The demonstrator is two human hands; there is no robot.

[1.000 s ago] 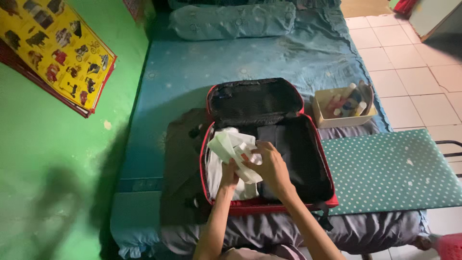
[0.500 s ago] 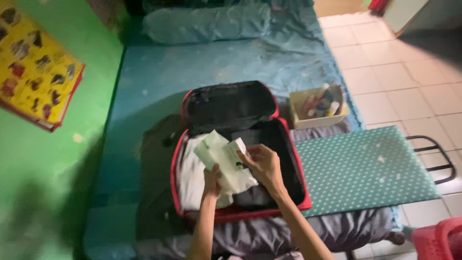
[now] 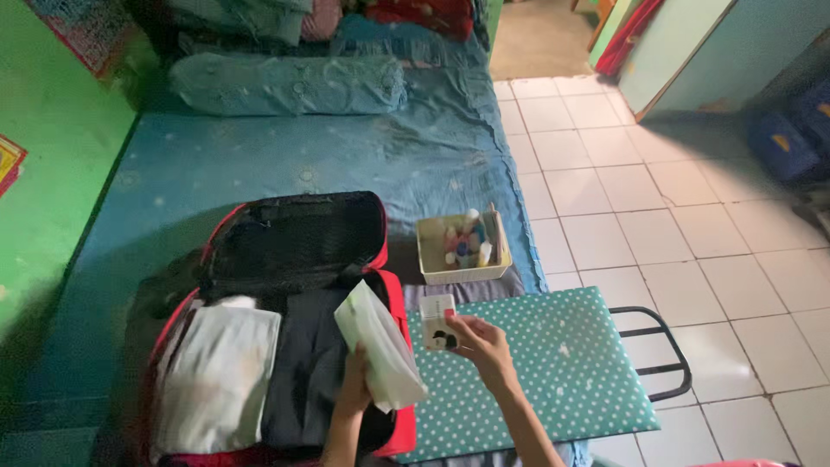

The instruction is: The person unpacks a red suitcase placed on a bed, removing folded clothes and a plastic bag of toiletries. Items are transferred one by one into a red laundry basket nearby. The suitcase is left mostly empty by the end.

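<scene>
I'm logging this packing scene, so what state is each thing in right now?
suitcase: open on the bed, lid flipped back
white folded cloth: lying flat inside the suitcase
pale green pouch: held up in the left hand
small white box: gripped by the right hand over the dotted board
cream bin: upright, filled with small bottles

Both bare forearms reaching up from the bottom edge, close together. Left hand (image 3: 353,387) raised with fingers curled in a closed grip, knuckles toward the camera, wrist straight. Right hand (image 3: 482,346) further forward and to the right, palm turned left, thumb and fingertips (image 3: 451,327) pinched together in a light hold. Elbows out of view below the frame.
</scene>
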